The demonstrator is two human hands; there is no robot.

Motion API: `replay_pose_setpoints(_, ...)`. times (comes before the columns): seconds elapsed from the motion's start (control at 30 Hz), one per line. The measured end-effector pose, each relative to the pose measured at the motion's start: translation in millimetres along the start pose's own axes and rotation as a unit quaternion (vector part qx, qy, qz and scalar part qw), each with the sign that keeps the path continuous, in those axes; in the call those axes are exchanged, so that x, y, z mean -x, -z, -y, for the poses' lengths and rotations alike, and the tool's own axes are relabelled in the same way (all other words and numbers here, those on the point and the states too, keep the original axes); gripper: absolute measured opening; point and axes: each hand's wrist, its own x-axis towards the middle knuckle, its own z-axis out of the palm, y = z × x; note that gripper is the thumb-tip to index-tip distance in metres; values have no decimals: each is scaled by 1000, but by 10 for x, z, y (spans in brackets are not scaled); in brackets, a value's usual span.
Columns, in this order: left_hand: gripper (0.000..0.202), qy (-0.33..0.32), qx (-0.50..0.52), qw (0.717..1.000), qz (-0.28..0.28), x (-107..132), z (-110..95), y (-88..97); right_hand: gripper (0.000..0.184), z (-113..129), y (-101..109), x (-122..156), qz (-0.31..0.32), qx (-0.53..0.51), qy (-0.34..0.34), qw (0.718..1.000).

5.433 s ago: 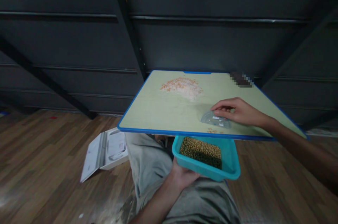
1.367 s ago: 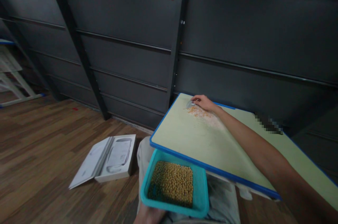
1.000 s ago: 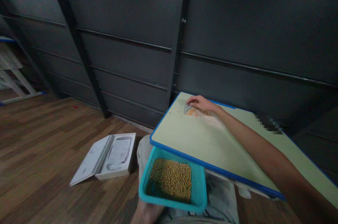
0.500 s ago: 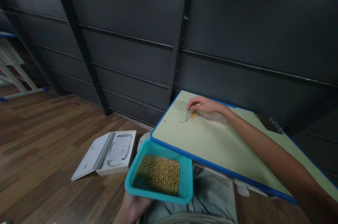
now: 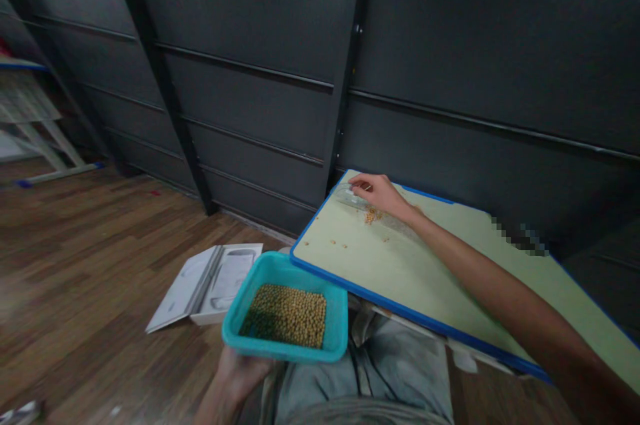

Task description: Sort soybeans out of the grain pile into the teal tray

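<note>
My left hand (image 5: 243, 371) grips the near left side of a teal plastic basin (image 5: 337, 345) from below, its fingers mostly hidden. Dry yellow beans (image 5: 290, 315), like soybeans, cover the basin's bottom. The basin is just in front of the table's near left corner, above my lap. Over the far left of the pale green table (image 5: 400, 271), my right hand (image 5: 375, 191) pinches a thin clear plastic piece (image 5: 345, 194), its exact kind unclear. A small heap of beans (image 5: 371, 215) lies below that hand, with a few stray beans (image 5: 333, 242) nearer the front.
An open white box (image 5: 227, 281) lies on the wooden floor (image 5: 100, 265) left of the basin. Behind the blue-edged table stands a dark panelled wall (image 5: 250, 18). Another table's legs (image 5: 60, 145) show at far left. A dark, pixelated object (image 5: 523, 241) sits by the back right edge.
My right hand has lifted the clear plastic piece away from the bean heap toward the far left corner. The basin has shifted slightly left. A few beans have spread on the table.
</note>
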Motion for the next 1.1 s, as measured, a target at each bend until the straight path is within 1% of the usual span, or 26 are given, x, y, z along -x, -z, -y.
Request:
replay_pose_setpoints(0.07,33,-2,-3,1000,0,-24,-18,33,22,132,-131,20,15,-9,22,1000)
replay_pose_setpoints(0.13,33,0,-6,1000,9,-28,-18,19,24,278,-243,65,19,4,46,999)
replay_pose_setpoints(0.27,33,2,-2,1000,31,34,15,-125,26,522,-355,212,44,37,86,995)
replay_pose_setpoints(0.4,36,8,-3,1000,26,126,53,-258,27,710,-349,416,73,65,121,988)
replay_pose_setpoints(0.53,39,12,15,999,26,153,92,-290,27,923,-319,670,91,77,159,980)
replay_pose_setpoints(0.63,40,32,18,999,32,158,141,-317,28,1087,-296,857,101,73,187,974)
replay_pose_setpoints(0.73,42,49,5,998,45,173,205,-373,30,1198,-255,985,105,61,209,970)
replay_pose_setpoints(0.8,42,56,-5,997,46,178,248,-401,31,1217,-214,1019,105,61,225,967)
replay_pose_setpoints(0.87,41,59,-12,997,46,171,288,-405,32,1185,-168,1016,94,71,225,967)
replay_pose_setpoints(1.0,40,67,-5,994,89,127,361,-340,31,1016,-78,971,51,106,178,977)
replay_pose_setpoints(1.1,41,78,3,991,107,88,424,-278,31,875,15,983,36,132,148,980)
